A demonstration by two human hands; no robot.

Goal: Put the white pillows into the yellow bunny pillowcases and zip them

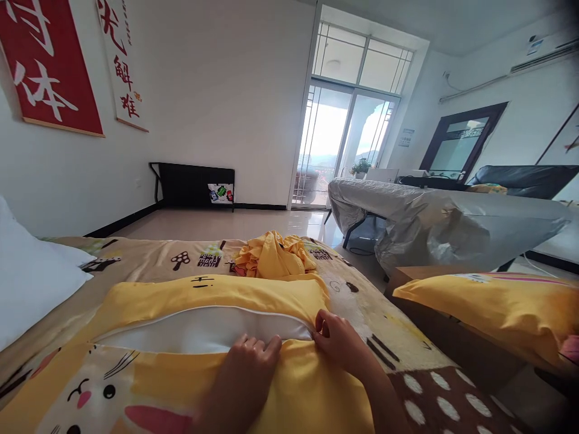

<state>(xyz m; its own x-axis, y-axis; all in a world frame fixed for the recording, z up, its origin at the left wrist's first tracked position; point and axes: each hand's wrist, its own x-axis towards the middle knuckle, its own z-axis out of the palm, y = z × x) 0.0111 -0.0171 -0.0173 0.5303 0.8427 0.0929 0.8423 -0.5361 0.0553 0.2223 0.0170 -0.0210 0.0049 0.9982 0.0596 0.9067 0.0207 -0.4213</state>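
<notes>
A yellow pillowcase [217,289] with a cartoon face lies on the bed in front of me, its long opening showing the white pillow [199,334] inside. My left hand [246,367] rests on the near edge of the opening, fingers curled over the fabric. My right hand [339,340] pinches the pillowcase edge at the right end of the opening, fingers closed on the cloth.
A patterned bedsheet [375,301] covers the bed. A crumpled yellow cloth [274,256] lies further back. A white pillow [31,277] sits at left, a second yellow pillow [502,307] at right on a wooden stand. A covered table [434,223] stands beyond.
</notes>
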